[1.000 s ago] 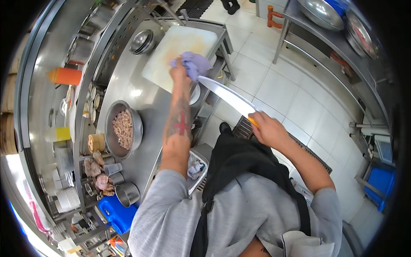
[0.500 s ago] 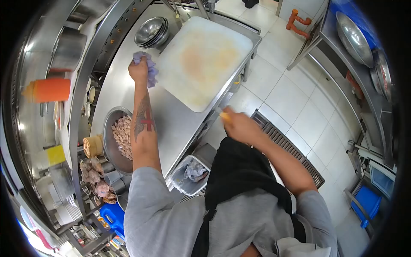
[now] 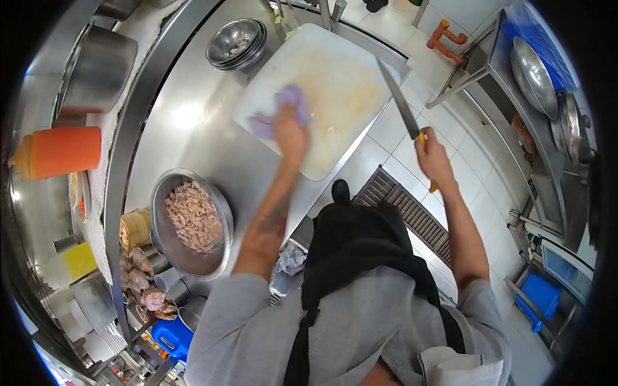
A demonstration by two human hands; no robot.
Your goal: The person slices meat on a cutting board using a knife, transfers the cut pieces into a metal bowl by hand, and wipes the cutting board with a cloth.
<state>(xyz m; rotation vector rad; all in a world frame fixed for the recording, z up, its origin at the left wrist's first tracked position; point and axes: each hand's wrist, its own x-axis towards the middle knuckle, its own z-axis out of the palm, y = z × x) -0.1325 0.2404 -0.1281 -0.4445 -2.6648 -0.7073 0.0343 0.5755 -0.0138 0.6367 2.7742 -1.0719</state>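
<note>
My left hand (image 3: 291,132) is closed on a purple cloth (image 3: 293,98), pressed on the left part of a stained white cutting board (image 3: 341,77); hand and cloth are blurred by motion. My right hand (image 3: 434,157) grips the yellow handle of a long knife (image 3: 400,100). The blade points up and away, past the board's right edge. A steel bowl (image 3: 226,212) of cut pale meat (image 3: 193,217) stands to the left of my left forearm. Behind it, near the board's far left corner, are stacked small steel bowls (image 3: 235,44).
An orange squeeze bottle (image 3: 61,153) and a large pot (image 3: 100,71) stand on the left shelf. A bin with a plastic bag (image 3: 288,260) is below the counter's near edge. A floor drain grate (image 3: 405,212) lies to the right. Metal pans (image 3: 534,77) rest on the right-hand rack.
My left hand has carried the cloth from the bare counter rightward onto the cutting board. My right hand has moved right and up, and the knife blade now shows clearly.
</note>
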